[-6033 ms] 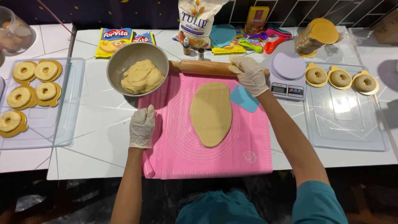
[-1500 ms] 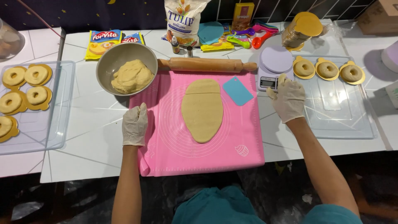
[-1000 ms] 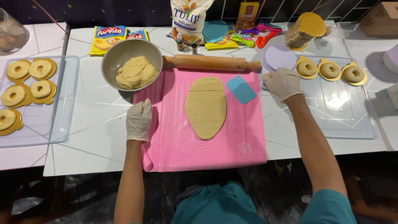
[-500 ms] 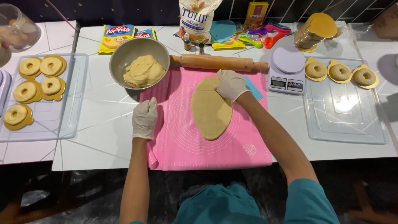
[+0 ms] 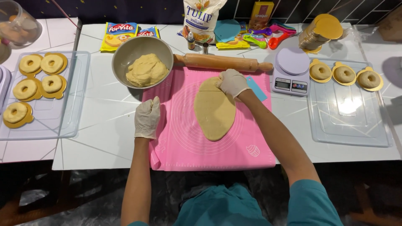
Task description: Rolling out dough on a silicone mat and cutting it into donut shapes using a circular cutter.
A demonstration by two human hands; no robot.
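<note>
An oval sheet of rolled dough [image 5: 214, 111] lies on a pink silicone mat [image 5: 180, 138]. My gloved right hand [image 5: 231, 82] presses on the dough's far end, fingers curled, and a cut line shows just left of it; whether it holds a tool is hidden. Flat on the mat's left edge rests my gloved left hand [image 5: 147, 118], holding nothing. A wooden rolling pin [image 5: 222, 62] lies across the mat's far edge. Beside it a metal bowl [image 5: 130, 50] holds a lump of dough [image 5: 146, 70]. A blue scraper [image 5: 257, 90] peeks out right of my right hand.
A digital scale [image 5: 289, 76] stands right of the mat. Clear trays [image 5: 351, 125] [image 5: 71, 125] on both sides carry ring doughnuts on gold cards. A flour bag [image 5: 200, 19], yellow packets [image 5: 119, 33], coloured measuring spoons [image 5: 268, 35] and a stack of gold cards [image 5: 320, 33] line the back.
My right hand came back from the scale and right tray to the dough's far end. The left hand has stayed on the mat's edge.
</note>
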